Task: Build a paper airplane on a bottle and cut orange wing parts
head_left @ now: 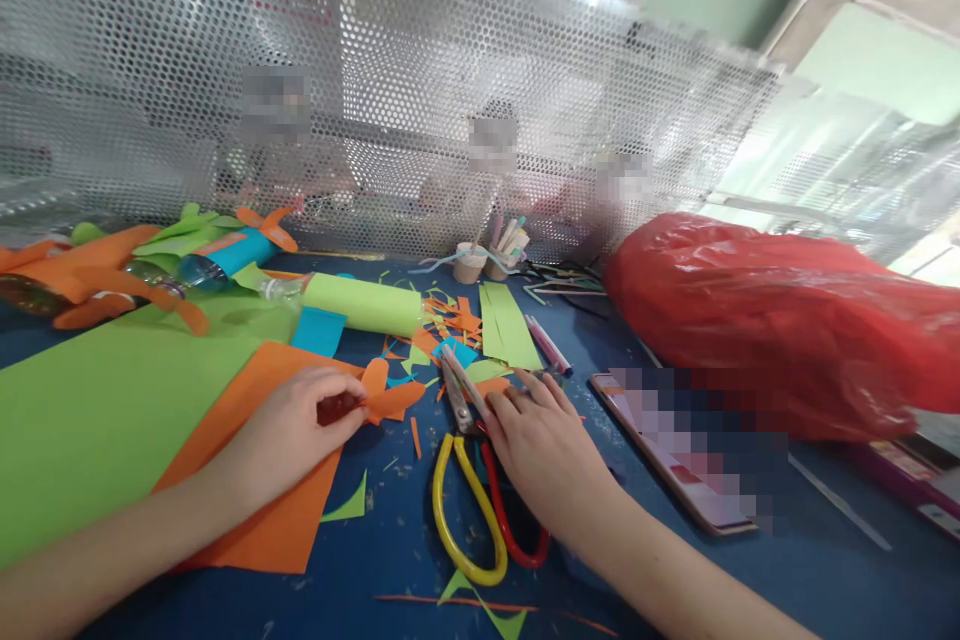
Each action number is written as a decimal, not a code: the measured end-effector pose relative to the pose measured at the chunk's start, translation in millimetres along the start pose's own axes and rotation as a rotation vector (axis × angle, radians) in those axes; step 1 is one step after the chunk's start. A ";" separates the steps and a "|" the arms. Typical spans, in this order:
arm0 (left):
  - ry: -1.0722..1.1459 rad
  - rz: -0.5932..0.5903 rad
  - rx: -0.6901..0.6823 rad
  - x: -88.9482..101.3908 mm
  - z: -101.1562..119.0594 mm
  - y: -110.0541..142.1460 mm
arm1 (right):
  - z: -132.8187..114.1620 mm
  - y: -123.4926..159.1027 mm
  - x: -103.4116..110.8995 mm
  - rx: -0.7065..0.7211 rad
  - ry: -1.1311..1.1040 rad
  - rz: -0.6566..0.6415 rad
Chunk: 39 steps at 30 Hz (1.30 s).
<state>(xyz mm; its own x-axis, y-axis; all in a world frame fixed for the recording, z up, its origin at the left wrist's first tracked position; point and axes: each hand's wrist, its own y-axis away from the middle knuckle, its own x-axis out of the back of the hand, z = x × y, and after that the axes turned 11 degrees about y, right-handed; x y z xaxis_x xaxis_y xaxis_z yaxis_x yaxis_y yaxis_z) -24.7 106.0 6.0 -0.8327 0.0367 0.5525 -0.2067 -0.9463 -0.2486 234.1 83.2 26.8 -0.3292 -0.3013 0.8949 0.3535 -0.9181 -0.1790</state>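
My left hand point(296, 425) pinches an orange paper cutout point(390, 398) with several rounded petal-like lobes, between thumb and forefinger. Under that hand lies a sheet of orange paper point(274, 530), partly over a large light-green sheet point(67, 420). My right hand point(551, 450) rests palm down with its fingers stretched out, reaching over paper scraps. Right beside it are scissors point(463, 412) with one yellow and one red handle loop, lying on the blue table with their tips pointing away. An orange scrap point(495, 386) shows near the right fingertips.
Paper-wrapped plastic bottles point(364, 303) lie at the back left. Beyond the scraps are green strips point(510, 325), pens point(550, 345) and cups of markers point(470, 265). A phone point(675, 455) and a red plastic bag point(772, 320) occupy the right. A perforated metal screen point(420, 50) stands behind, people beyond it.
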 end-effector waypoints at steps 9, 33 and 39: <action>0.098 0.004 0.074 4.1 -3.2 -3.6 | -1.7 0.3 6.3 -0.016 -0.065 0.021; 0.502 -0.166 0.185 -23.5 22.1 28.5 | -32.5 16.2 18.4 -0.001 -1.349 0.113; 0.531 -0.156 0.144 -24.1 18.9 31.0 | -31.6 16.9 20.2 0.092 -1.264 0.142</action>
<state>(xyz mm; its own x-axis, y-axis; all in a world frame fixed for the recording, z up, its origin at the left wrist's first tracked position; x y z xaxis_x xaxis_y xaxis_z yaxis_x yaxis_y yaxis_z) -1.4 69.7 0.0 -0.9495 0.3008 0.0896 -0.3069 -0.9495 -0.0649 205.8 53.5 28.9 0.7576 0.1052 0.6442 0.3929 -0.8616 -0.3214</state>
